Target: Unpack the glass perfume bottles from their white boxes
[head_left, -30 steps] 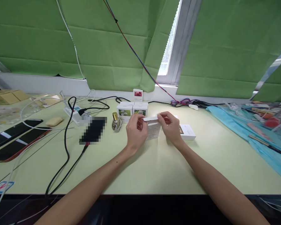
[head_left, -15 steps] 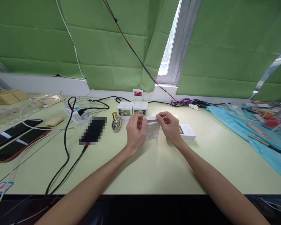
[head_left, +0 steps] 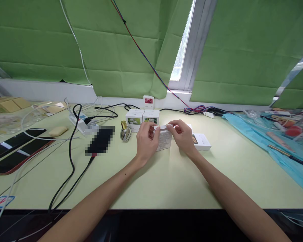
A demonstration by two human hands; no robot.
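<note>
A small white carton point(head_left: 164, 140) with fine print on its near side stands upright on the table between my hands. My left hand point(head_left: 147, 139) is closed on its left top edge, thumb towards me. From the other side my right hand point(head_left: 180, 134) pinches the top flap at the right corner; its lower fingers are curled and partly hidden. Just behind stand two white boxes with flower pictures, the left box point(head_left: 134, 118) and the right box point(head_left: 151, 116). A glass perfume bottle point(head_left: 125, 133) with a gold cap is left of my left hand. Another white box point(head_left: 202, 142) lies beside my right wrist.
A white card with a red picture point(head_left: 148, 102) leans at the back wall. On the left are a power strip point(head_left: 78, 123), cables, a pixelated dark device point(head_left: 101, 139) and two phones. Blue sheeting point(head_left: 260, 134) with a pen point(head_left: 289, 155) and clutter covers the right side.
The carton's top flap has come down, and my right fingers have shifted slightly left along the top edge. My left hand stays almost where it was.
</note>
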